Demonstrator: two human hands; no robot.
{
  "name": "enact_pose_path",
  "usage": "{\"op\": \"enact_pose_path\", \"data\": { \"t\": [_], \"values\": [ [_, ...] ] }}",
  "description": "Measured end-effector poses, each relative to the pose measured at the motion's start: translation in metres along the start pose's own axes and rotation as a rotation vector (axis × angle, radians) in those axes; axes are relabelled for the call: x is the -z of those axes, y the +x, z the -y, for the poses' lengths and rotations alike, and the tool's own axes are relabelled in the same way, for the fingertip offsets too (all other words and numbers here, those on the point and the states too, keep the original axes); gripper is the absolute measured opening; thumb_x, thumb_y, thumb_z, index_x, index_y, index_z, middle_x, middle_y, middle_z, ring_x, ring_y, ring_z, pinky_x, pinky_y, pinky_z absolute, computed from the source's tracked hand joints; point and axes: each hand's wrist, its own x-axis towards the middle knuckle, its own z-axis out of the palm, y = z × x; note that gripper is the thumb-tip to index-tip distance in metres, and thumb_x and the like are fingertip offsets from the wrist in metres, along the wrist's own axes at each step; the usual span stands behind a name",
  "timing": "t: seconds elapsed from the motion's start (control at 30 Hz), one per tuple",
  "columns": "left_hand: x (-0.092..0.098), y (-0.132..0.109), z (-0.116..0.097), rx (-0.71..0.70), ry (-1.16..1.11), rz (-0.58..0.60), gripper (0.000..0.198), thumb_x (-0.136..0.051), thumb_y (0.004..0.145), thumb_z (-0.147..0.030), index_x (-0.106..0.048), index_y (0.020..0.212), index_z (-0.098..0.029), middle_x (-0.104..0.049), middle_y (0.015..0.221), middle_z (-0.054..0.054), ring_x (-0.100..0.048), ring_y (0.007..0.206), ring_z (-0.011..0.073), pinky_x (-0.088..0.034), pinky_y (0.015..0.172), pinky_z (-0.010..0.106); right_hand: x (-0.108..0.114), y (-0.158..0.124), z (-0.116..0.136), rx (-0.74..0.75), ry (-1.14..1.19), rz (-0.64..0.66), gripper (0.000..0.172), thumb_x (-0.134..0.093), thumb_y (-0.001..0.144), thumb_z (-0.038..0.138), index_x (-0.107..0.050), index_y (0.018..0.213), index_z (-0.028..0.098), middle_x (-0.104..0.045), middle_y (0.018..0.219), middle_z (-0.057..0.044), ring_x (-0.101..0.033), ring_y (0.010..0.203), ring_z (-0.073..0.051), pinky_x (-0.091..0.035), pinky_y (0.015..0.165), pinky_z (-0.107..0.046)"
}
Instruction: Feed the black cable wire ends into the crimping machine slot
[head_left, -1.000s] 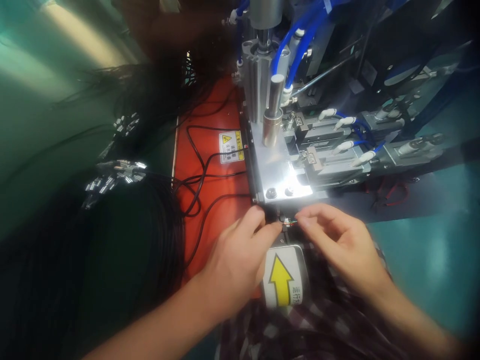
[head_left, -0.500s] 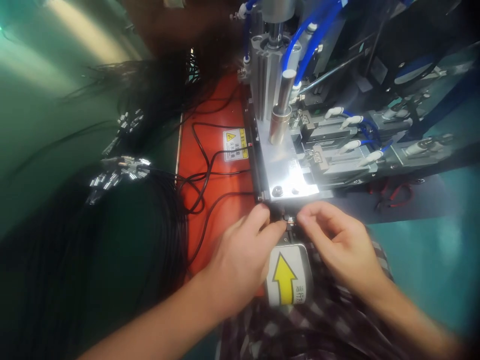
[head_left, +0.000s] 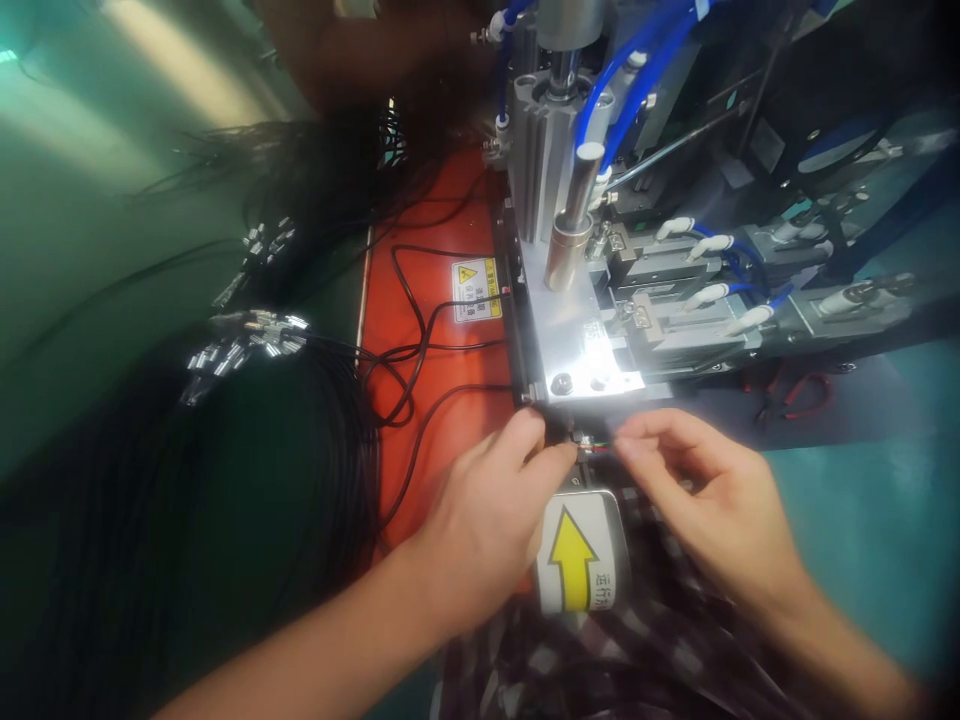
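Note:
My left hand [head_left: 495, 500] is closed at the front edge of the pneumatic machine [head_left: 536, 290], thumb and index finger pressed together beside a small metal slot. What those fingers grip is hidden. To its right, my right hand [head_left: 697, 490] pinches the ends of thin coloured wires [head_left: 600, 447]. Red and green show among them. The wires stretch across the short gap between both hands, just under the shiny metal plate [head_left: 600, 370]. A white label with a yellow arrow [head_left: 574, 560] sits directly below the hands.
Bundled black cables [head_left: 337, 430] with bright metal ends [head_left: 259, 335] lie at left. Several loose black cables cross the red base [head_left: 442, 420] to the machine. Blue air hoses [head_left: 637, 80] rise above it. Red-handled pliers [head_left: 808, 397] lie at right. Another person's arm [head_left: 337, 50] is behind.
My right hand has drawn a little to the right, away from the left, and more of the coloured wires shows between them. My left hand stays at the slot.

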Motion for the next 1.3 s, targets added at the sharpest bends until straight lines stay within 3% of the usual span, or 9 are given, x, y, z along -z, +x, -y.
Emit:
{"op": "enact_pose_path", "data": {
  "t": [0.23,1.0,1.3],
  "values": [
    [-0.001,-0.001,0.000,-0.006,-0.005,-0.002,0.025,-0.040,0.089,-0.008,-0.060,0.102,-0.015,-0.047,0.084,0.003,-0.051,0.070,0.0146,-0.045,0.057,0.024,-0.003,0.008,0.003,0.077,-0.083,0.042,0.012,-0.058,0.087,0.025,-0.060,0.076,0.020,-0.056,0.064,0.002,-0.049,0.055,-0.011,-0.040,0.051,-0.022],
    [-0.001,-0.001,0.000,-0.008,-0.009,-0.012,0.024,-0.041,0.088,-0.006,-0.063,0.095,-0.013,-0.048,0.081,0.004,-0.051,0.067,0.0151,-0.044,0.055,0.024,-0.011,0.009,0.000,-0.205,0.117,0.046,0.021,-0.058,0.083,0.038,-0.060,0.076,0.018,-0.056,0.063,0.000,-0.048,0.054,-0.013,-0.040,0.046,-0.022],
    [0.001,0.000,-0.002,0.014,-0.005,0.016,0.025,-0.039,0.090,-0.010,-0.062,0.098,-0.015,-0.048,0.082,0.004,-0.051,0.068,0.0152,-0.045,0.055,0.024,-0.010,0.009,0.004,-0.183,-0.155,0.073,0.024,-0.050,0.087,0.041,-0.058,0.078,0.020,-0.061,0.067,-0.001,-0.050,0.055,-0.014,-0.038,0.051,-0.026]
  ]
}}
